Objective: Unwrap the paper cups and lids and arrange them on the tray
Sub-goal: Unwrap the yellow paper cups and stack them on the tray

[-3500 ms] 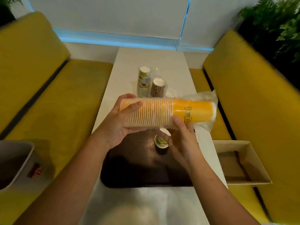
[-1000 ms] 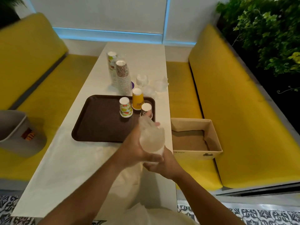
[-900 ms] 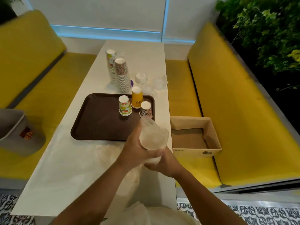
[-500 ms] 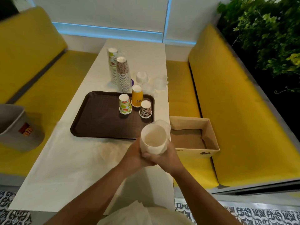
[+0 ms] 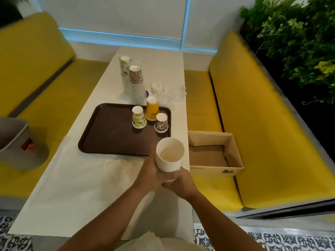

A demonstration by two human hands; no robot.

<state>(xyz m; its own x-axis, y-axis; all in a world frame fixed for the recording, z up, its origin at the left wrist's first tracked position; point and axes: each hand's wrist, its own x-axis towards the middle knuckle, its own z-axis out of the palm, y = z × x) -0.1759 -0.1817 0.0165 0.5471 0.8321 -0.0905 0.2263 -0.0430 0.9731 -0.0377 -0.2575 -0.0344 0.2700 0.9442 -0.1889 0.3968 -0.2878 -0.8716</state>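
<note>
My left hand and my right hand both grip a stack of plain white paper cups, its open mouth tilted up toward me, just in front of the brown tray. On the tray stand three upside-down cups: a fruit-print cup, a yellow cup and a leopard-print cup. Behind the tray stand two tall stacks of printed cups. Crumpled clear wrap and what look like clear lids lie to their right.
The white table runs between two yellow benches. An open cardboard box sits on the right bench beside my hands. A grey bin stands at the left. Green plants fill the far right.
The clear wrap that covered the white cup stack is gone from its mouth, and the stack has tipped so its open end faces me. My hands have slid lower on it.
</note>
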